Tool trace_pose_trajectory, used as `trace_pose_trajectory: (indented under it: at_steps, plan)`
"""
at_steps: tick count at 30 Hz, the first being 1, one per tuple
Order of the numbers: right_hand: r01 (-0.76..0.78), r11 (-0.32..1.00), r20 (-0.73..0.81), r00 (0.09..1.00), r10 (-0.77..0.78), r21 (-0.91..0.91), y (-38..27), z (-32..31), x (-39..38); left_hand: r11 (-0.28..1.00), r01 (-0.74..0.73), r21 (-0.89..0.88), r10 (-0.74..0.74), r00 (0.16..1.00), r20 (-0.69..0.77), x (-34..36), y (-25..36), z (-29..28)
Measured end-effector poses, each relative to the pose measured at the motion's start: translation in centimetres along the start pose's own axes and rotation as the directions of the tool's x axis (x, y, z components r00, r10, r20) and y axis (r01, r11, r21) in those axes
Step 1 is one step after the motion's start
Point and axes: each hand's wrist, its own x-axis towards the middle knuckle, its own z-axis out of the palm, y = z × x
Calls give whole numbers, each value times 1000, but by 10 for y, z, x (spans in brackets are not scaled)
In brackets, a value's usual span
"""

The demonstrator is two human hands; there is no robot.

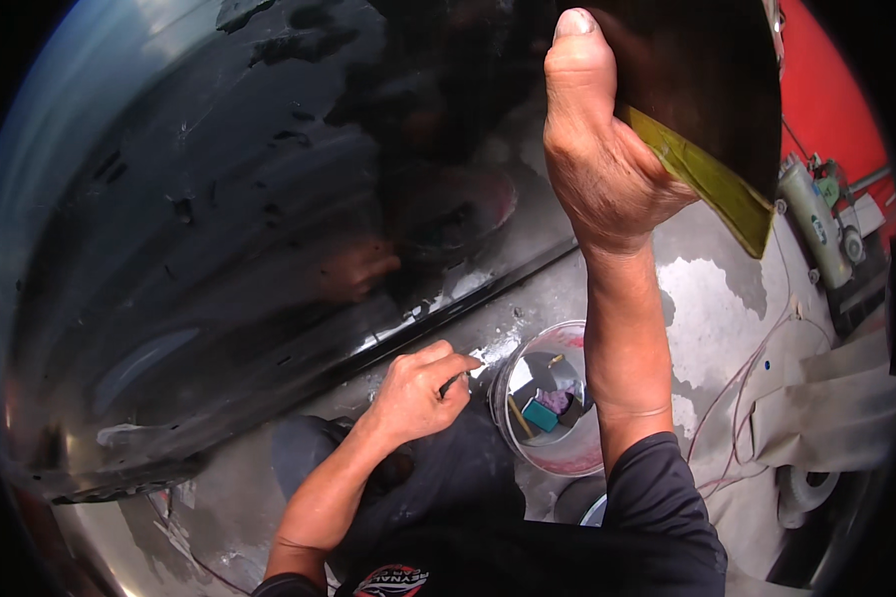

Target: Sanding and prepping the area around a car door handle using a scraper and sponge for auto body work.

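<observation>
A large glossy black car panel (pixel 209 259) fills the left and upper view, with water drops, scratches and reflections on it. At the upper right, my right hand (pixel 607 149) clasps the panel's edge, its thumb on the dark face and its other fingers hidden behind. Below that hand, a yellow-green strip (pixel 712 179) runs along the edge. My left hand (pixel 423 388) hovers just below the panel's lower edge, fingers curled in toward the thumb. Whatever lies inside that curl, if anything, I cannot make out.
Between my arms stands a translucent bucket (pixel 501 403) holding water, a turquoise block (pixel 540 416) and a purple pad (pixel 556 400). Cables (pixel 742 398) cross the stained floor at right. Farther right are a grey cylinder (pixel 814 224) and a red surface (pixel 836 90).
</observation>
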Motion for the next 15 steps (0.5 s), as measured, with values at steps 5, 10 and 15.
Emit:
trace_pose_trajectory:
  at_steps: [5,10,15]
  plan:
    - [-25,1000,-8,1000,25,-8,-15,-9,7,1000,-5,5,5,1000,0,0,-1,-1]
    - [-126,988,-153,978,139,90,-14,0,0,1000,5,8,-5,1000,-2,3,3,-5]
    - [-170,976,-164,968,192,139,-19,2,3,1000,14,4,-14,1000,-9,3,1,-6]
